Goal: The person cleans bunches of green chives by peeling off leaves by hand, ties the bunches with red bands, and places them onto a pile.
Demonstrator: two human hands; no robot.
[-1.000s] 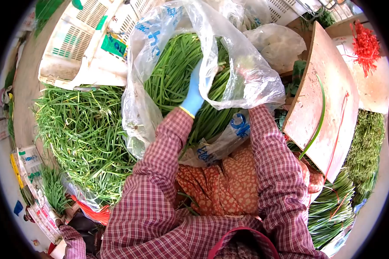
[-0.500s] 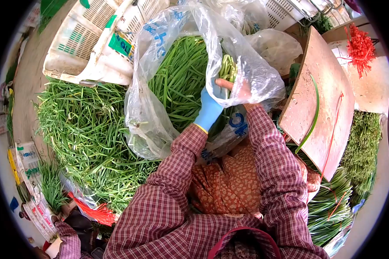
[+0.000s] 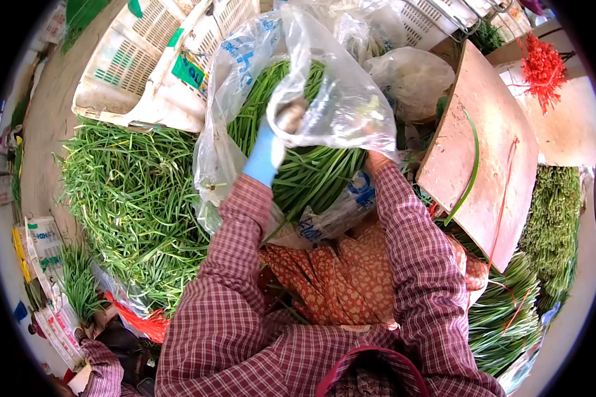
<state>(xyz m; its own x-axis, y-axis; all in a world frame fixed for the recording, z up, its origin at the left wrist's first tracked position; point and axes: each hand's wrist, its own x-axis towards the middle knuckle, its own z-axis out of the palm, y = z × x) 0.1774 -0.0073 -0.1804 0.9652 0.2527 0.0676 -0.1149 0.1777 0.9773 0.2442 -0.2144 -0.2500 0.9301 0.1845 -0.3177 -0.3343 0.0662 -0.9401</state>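
A clear plastic bag (image 3: 228, 86) with blue print stands in front of me, holding long flat green leaves that look like garlic chives (image 3: 261, 99). My left hand (image 3: 279, 129), in a light blue glove, is at the bag's mouth with the rim crossing it; its fingers are blurred. My right hand (image 3: 376, 147) is on the bag's right side, largely behind the film. It seems closed around a bunch of chives (image 3: 334, 169), whose leaves fan out left and down; pale stem ends show faintly through the plastic above it.
Loose chives (image 3: 132, 205) are heaped on the left, below white plastic crates (image 3: 122, 69). On the right a tilted board (image 3: 490, 159) carries one leaf and a red string. Red ties (image 3: 543, 69) hang beyond it. Tied bunches (image 3: 506, 317) lie lower right. Another person's sleeve (image 3: 102, 364) shows lower left.
My left hand has moved left and up, away from my right hand. The bag's near rim has swung left with it. More chive leaves show below the rim.
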